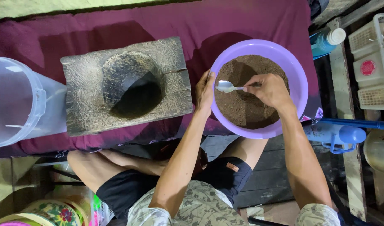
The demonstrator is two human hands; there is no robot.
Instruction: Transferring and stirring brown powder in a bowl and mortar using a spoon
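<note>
One purple bowl (298,79) of brown powder (246,106) sits right of centre on the maroon cloth (242,21). Right hand (269,90) pinches one spoon (226,86) over it; left hand (205,90) grips the rim. I'd say scoop shallow and keep that rim steady. One wooden mortar block (83,83) centre-left, one clear tub (20,102) far left.

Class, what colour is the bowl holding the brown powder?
Light purple bowl, seen best in the head view.

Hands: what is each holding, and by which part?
Right hand holds a metal spoon by its handle over the brown powder. Left hand grips the purple bowl at its rim.
</note>
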